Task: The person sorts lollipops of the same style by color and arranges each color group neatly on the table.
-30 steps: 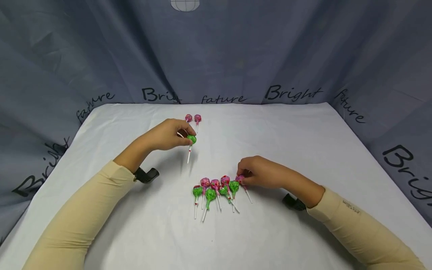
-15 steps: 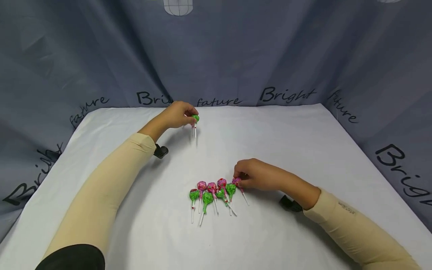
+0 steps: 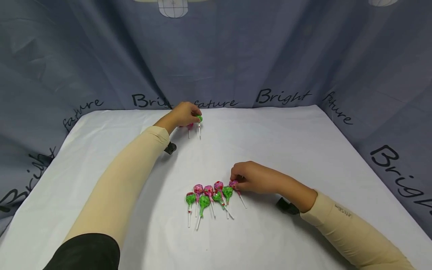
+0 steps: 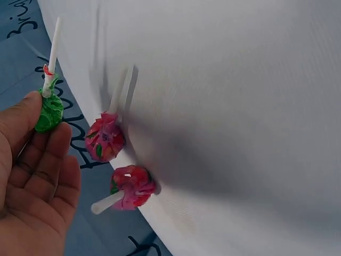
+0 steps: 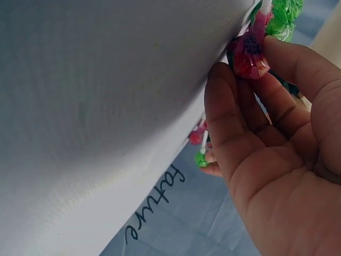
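Observation:
At the far side of the table, my left hand (image 3: 185, 113) pinches a green-wrapped lollipop (image 4: 50, 113) by its head, between thumb and fingertips. In the left wrist view two pink-wrapped lollipops (image 4: 105, 137) lie on the cloth beside that hand; in the head view the hand partly covers them. Nearer the front, my right hand (image 3: 254, 177) holds the head of another pink lollipop (image 5: 249, 56) between thumb and fingers, its stick slanting toward the front. Left of this hand lies a cluster of pink and green lollipops, among them a front green one (image 3: 204, 201).
A white cloth (image 3: 270, 138) covers the table. Behind it hangs a grey-blue curtain (image 3: 216, 56) with printed lettering, close beyond the left hand. A dark wrist camera (image 3: 287, 206) sits under the right wrist.
My left hand has carried the green lollipop away to the far edge, then slightly right, beside the two pink ones. The right hand keeps its hold on the pink lollipop. The head view has shifted slightly.

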`<state>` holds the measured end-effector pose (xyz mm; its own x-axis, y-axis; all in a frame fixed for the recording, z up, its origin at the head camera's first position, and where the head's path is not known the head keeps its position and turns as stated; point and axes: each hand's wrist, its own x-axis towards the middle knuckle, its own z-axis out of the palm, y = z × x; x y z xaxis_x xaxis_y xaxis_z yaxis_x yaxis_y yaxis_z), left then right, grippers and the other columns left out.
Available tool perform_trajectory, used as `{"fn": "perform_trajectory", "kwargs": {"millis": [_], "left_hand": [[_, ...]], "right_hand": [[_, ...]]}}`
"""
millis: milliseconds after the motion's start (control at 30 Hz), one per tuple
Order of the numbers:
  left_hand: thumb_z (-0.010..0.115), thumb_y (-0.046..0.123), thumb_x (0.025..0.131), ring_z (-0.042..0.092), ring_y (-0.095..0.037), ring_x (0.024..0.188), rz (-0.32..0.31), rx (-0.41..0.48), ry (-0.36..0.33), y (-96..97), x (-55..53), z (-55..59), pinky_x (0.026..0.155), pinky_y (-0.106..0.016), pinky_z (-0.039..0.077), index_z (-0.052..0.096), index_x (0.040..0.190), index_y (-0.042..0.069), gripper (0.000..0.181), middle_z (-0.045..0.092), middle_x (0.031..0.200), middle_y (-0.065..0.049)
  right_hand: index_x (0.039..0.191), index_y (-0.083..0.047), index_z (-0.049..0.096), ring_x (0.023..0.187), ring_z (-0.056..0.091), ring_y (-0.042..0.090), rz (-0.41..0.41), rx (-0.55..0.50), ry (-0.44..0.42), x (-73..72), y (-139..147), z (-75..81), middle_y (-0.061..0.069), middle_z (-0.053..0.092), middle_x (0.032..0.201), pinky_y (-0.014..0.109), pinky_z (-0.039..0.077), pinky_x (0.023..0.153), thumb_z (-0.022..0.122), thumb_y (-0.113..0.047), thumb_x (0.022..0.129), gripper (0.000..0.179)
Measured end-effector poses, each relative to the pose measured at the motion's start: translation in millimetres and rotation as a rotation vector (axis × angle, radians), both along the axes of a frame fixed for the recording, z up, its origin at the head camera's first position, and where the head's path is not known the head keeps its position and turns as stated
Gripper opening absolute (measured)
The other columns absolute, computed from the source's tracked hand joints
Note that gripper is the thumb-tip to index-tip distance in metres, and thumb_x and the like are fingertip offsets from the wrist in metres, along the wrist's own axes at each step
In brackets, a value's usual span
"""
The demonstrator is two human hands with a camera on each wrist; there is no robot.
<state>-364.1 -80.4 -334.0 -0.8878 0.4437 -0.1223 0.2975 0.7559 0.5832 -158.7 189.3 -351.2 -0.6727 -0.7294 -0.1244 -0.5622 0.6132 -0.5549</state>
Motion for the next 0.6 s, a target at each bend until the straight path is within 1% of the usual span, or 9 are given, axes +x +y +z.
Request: {"fn": "perform_trajectory", "kwargs": {"millis": [167,333,433,600], "left_hand": [[0.071,0.016,0.094,0.056,-0.021,0.104,0.001,-0.015,0.001,-4.9,4.8,4.3,0.093,-0.036,0.045,0.069,0.118,0.008,0.025,0.066,0.115,-0.007],[0.071,0.015,0.093,0.059,-0.021,0.1,-0.029,0.0,0.007,-13.1,13.4,8.9,0.09,-0.036,0.047,0.069,0.117,0.006,0.025,0.068,0.111,-0.008],[0.072,0.015,0.093,0.06,-0.021,0.1,-0.047,0.004,0.033,-23.0,19.6,9.9,0.088,-0.037,0.048,0.07,0.115,0.006,0.024,0.069,0.109,-0.008],[0.071,0.016,0.092,0.061,-0.022,0.1,-0.063,-0.035,0.078,-43.8,30.8,8.5,0.089,-0.04,0.048,0.072,0.11,0.006,0.02,0.07,0.105,-0.007]], "right_hand": [[0.092,-0.014,0.068,0.085,0.056,0.008,-0.002,0.008,0.015,0.5,-2.4,1.0,-0.01,0.06,0.093,0.028,0.05,0.077,0.07,-0.006,0.091,0.008],[0.091,-0.015,0.067,0.084,0.057,0.008,-0.017,0.009,0.006,1.4,-2.3,0.0,-0.01,0.06,0.092,0.027,0.051,0.076,0.071,-0.006,0.091,0.009],[0.091,-0.015,0.067,0.083,0.056,0.008,-0.014,0.008,0.01,1.4,-2.2,-0.9,-0.011,0.059,0.091,0.027,0.05,0.075,0.071,-0.006,0.09,0.01],[0.09,-0.015,0.067,0.083,0.056,0.008,-0.011,0.008,0.014,0.9,-2.8,-1.3,-0.01,0.059,0.09,0.027,0.05,0.075,0.071,-0.007,0.091,0.01]]}}
